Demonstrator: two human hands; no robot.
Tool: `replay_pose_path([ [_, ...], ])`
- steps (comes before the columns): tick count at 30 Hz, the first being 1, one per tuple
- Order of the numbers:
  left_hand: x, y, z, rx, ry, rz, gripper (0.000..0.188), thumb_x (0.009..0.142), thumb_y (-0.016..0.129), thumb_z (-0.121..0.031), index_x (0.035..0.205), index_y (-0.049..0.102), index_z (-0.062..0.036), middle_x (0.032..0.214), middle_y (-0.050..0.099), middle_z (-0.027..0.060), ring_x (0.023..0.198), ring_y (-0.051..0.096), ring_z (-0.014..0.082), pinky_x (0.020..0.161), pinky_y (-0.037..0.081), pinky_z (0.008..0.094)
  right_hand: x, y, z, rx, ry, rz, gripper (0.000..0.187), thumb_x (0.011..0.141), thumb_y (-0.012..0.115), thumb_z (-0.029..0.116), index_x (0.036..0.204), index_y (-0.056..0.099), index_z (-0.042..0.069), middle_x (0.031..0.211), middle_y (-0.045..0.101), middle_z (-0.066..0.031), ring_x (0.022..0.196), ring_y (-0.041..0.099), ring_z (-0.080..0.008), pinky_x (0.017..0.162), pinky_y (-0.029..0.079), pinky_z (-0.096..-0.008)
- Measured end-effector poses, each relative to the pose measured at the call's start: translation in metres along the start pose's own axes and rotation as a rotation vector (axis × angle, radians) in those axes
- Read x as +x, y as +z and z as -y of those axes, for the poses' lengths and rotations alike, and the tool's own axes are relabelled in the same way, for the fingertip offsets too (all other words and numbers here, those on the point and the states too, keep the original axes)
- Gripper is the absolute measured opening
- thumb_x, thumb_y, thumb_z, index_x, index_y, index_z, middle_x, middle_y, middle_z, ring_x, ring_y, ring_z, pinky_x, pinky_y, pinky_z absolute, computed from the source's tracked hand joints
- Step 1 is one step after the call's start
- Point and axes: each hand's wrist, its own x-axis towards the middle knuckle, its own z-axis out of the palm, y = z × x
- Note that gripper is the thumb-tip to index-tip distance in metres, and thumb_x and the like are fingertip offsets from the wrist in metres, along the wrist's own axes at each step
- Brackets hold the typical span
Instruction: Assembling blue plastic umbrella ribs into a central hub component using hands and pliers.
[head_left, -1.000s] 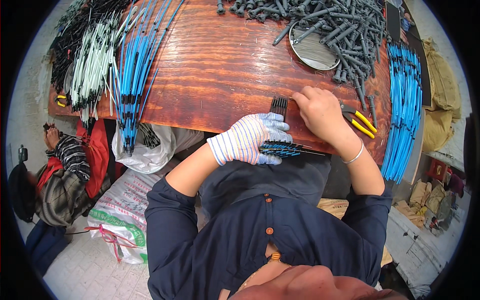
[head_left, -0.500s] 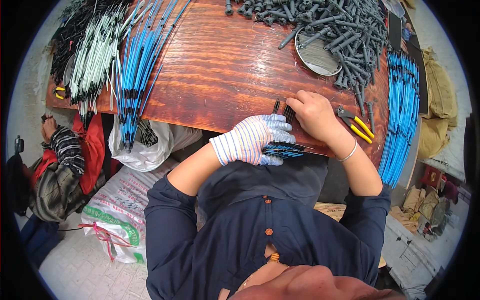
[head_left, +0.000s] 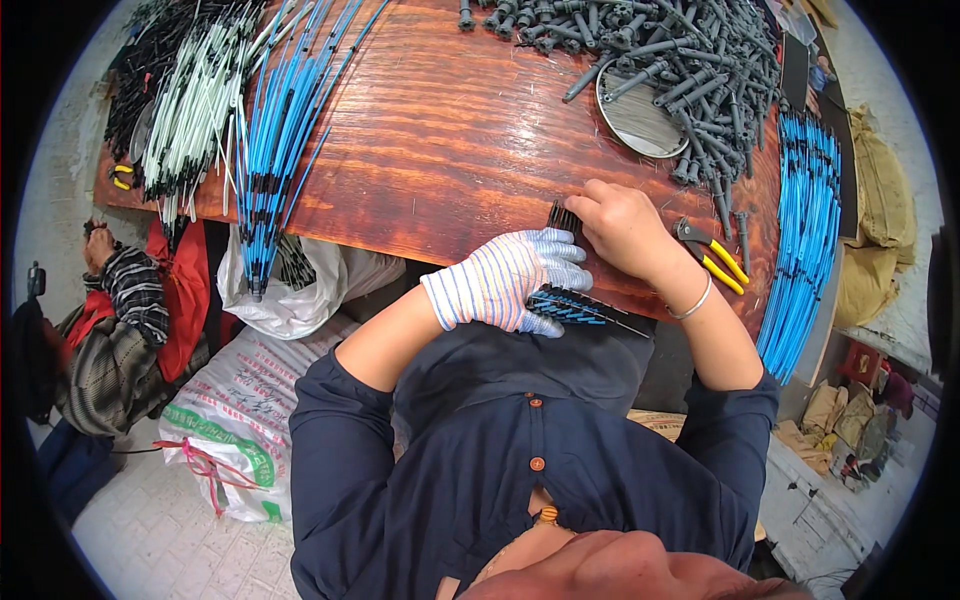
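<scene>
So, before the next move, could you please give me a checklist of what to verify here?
1. Left hand has hold of the blue-and-black bundle: ok, it sits between gloved thumb and fingers.
2. Right hand is gripping the dark strips: cannot tell; the fingertips are at them, but the contact is hidden.
3. Both hands are gloved: not ok, the right is bare.
4. Yellow-handled pliers are set down: ok, on the table, right of the right hand.
5. Round dish is uncovered: not ok, grey parts overlap it.
</scene>
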Motion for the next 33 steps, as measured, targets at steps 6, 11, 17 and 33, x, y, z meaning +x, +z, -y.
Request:
replay_pose_path([
  [6, -0.002, -0.002, -0.004, 0.024, -0.057, 0.002, 0.055, 0.064, 0.075, -0.039, 0.109, 0.061, -0.0096, 0.113, 0.059, 0.0142, 0.115, 0.049, 0.0362, 0.097, 0.041, 0.043, 0.0, -0.006, 0.014, 0.044, 0.099, -0.04, 0.027, 0.068, 0.06, 0.001, 0.094, 0.062, 0.005, 0.085, 0.054, -0.0103, 0.076, 0.059, -0.0291, 0.063, 0.049, -0.0386],
  [11, -0.001, 0.001, -0.002, -0.023, -0.092, 0.034, 0.057, 0.063, 0.076, -0.04, 0.11, 0.061, -0.0096, 0.114, 0.059, 0.0141, 0.115, 0.049, 0.0356, 0.098, 0.041, 0.0425, -0.003, 0.001, 0.009, 0.1, -0.011, -0.09, 0.026, 0.07, 0.059, 0.002, 0.095, 0.062, 0.007, 0.087, 0.055, -0.0091, 0.076, 0.059, -0.0282, 0.063, 0.049, -0.038],
  [17, -0.004, 0.002, 0.0, 0.014, -0.03, -0.059, 0.059, 0.058, 0.079, -0.043, 0.105, 0.064, -0.0113, 0.108, 0.061, 0.0132, 0.109, 0.053, 0.0349, 0.097, 0.042, 0.0438, -0.001, -0.009, 0.001, 0.075, 0.073, -0.162, 0.019, 0.069, 0.061, 0.006, 0.088, 0.062, 0.006, 0.082, 0.054, -0.0086, 0.076, 0.059, -0.028, 0.063, 0.049, -0.038],
  [33, -0.003, 0.001, -0.004, -0.101, -0.061, -0.101, 0.06, 0.052, 0.084, -0.038, 0.099, 0.065, -0.0077, 0.101, 0.062, 0.0116, 0.096, 0.059, 0.031, 0.086, 0.048, 0.039, 0.023, -0.014, 0.01, -0.168, -0.359, 0.078, 0.007, 0.067, 0.058, 0.012, 0.071, 0.058, 0.005, 0.073, 0.053, -0.0049, 0.07, 0.06, -0.0218, 0.057, 0.051, -0.0319],
])
